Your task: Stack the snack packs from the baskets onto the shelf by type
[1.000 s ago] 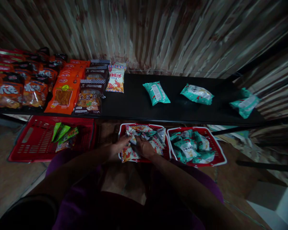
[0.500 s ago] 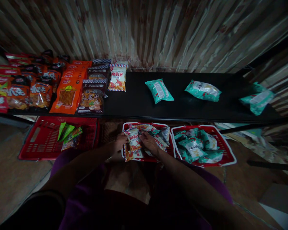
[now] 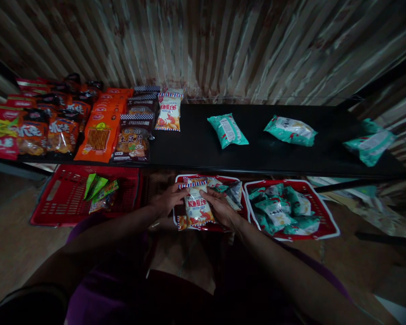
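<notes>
Between my two hands is a white and orange snack bag with red lettering and a striped top edge. My left hand grips its left side, and my right hand closes on its right side. The bag is just above the middle red basket, which has a white rim and holds more snack bags, partly covered by my hands. On the black shelf beyond, a similar white and orange bag stands beside dark brown potato chip bags.
Three teal snack bags lie spaced along the shelf's right part. Orange packs and red packs fill its left end. The right basket holds several teal bags; the left basket holds a few green packets.
The white and orange bag has come up from among the others in the middle basket, now held upright between both hands. My view has shifted slightly left.
</notes>
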A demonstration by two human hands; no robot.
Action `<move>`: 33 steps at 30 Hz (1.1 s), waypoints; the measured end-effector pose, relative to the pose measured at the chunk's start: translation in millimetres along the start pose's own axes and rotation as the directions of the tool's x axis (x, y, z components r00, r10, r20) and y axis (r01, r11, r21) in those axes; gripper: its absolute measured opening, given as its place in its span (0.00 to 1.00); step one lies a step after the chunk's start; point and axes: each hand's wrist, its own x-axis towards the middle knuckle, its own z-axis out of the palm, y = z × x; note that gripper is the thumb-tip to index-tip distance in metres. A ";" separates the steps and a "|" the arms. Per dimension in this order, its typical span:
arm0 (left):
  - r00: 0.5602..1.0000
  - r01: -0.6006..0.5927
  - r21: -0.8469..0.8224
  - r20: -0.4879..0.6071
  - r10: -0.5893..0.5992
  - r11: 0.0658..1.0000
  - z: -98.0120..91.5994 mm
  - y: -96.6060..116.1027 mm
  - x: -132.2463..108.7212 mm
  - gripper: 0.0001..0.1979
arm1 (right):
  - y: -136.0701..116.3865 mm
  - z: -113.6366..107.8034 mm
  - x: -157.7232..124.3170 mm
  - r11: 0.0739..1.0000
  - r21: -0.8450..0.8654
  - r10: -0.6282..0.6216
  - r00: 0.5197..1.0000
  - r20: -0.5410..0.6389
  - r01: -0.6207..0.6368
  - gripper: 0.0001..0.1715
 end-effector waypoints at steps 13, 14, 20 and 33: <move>0.946 -0.309 0.092 -0.071 0.316 0.947 7.3 33.2 0.9 0.19 | -42.2 18.4 -0.1 0.926 -0.215 -0.323 0.946 -0.030 0.309 0.23; 0.947 -0.311 0.068 -0.065 0.315 0.948 8.3 36.8 0.3 0.18 | -45.0 19.4 1.6 0.916 -0.228 -0.347 0.937 -0.039 0.329 0.24; 0.953 -0.303 -0.072 -0.048 0.300 0.950 12.1 48.5 -1.2 0.15 | -60.8 31.2 7.7 0.887 -0.238 -0.443 0.874 -0.198 0.396 0.23; 0.916 -0.393 -0.168 0.018 0.401 0.904 16.6 60.3 4.2 0.24 | -93.9 57.8 17.8 0.843 -0.252 -0.531 0.809 -0.251 0.475 0.22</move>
